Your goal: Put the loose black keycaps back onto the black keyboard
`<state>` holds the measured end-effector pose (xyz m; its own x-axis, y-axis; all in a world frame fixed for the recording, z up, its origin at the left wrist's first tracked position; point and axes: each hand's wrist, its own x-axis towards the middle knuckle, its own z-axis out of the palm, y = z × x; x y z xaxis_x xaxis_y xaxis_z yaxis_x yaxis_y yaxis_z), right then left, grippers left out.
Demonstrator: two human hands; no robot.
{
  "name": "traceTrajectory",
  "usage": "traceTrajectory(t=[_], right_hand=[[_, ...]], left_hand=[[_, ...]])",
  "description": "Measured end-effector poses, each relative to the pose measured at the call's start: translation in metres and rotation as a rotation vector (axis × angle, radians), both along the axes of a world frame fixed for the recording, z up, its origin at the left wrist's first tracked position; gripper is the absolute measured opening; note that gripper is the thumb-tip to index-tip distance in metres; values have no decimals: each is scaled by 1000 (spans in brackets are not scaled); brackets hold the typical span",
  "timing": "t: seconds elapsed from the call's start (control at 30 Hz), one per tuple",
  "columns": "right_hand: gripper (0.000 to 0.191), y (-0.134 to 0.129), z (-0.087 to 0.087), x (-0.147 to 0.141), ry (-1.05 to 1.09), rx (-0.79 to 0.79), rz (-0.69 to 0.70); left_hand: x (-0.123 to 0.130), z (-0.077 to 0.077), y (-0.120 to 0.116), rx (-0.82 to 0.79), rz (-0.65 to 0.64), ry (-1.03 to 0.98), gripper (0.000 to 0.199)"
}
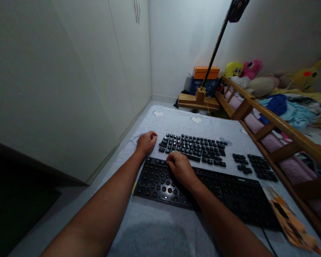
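Observation:
A black keyboard base (160, 187) lies across the cloth-covered surface, most of its key positions bare, with a few caps along its top left edge. My right hand (180, 166) is over that upper edge, fingers pinched together; whatever is between the fingertips is hidden. Left of the loose keycaps, my left hand (146, 142) rests on the cloth with curled fingers, and I cannot make out anything in it. Behind the base, loose black keycaps (192, 145) are laid out in rows. Smaller groups of keycaps (260, 166) sit to the right.
An orange cloth (296, 226) with dark tools on it lies at the right, beside the keyboard. A wooden bed rail (275, 134) borders the right side. A white cabinet (96, 71) stands left. Behind are a wooden stand (199, 100) and an orange box (205, 72).

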<state>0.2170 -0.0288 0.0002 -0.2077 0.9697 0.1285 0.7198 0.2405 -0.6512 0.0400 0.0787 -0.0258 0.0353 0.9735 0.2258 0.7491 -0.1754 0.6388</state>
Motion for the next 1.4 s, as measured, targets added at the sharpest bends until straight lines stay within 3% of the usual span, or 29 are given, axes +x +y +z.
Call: traceTrajectory(t=[0.17,0.3,0.5,0.63,0.8,1.17,1.4], right_hand=[[17,-3,1,-1,-40,7,3],[15,4,17,11,-141,21,37],[13,64,44,52,-352,53,-89],[17,107,36,68,-417,31,-194],[18,133,18,69,-474,-2,-245],[17,140,13,65,-494,-44,-237],[18,124,38,61,-331,46,-165]], left_hand=[[0,1,-1,-6,11,28,25],[1,1,-1,-24,17,48,24],[2,2,-2,-49,21,76,23],[2,3,-3,-49,22,77,23],[2,3,-2,-44,18,59,22],[2,-2,-1,-29,15,43,21],[3,2,-1,-51,18,57,21]])
